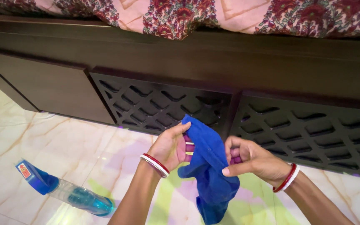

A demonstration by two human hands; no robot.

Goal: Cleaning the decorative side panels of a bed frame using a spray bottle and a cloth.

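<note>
Down on the marble floor (pixel 63 141) beside the bed (pixel 230 62), both hands, left (pixel 172 146) and right (pixel 251 160), are pinching a blue cloth (pixel 209 166), bunched and dangling, while the spray bottle (pixel 69 191) is lying untouched near the left.

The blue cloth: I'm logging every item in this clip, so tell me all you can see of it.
The blue cloth is a soft, slightly fuzzy fabric, plain bright blue. It hangs bunched and folded in the air above the marble floor, its lower end drooping to the picture's bottom edge. The left hand grips its upper edge, and the right hand pinches its right side between thumb and fingers. It touches nothing else.
</note>
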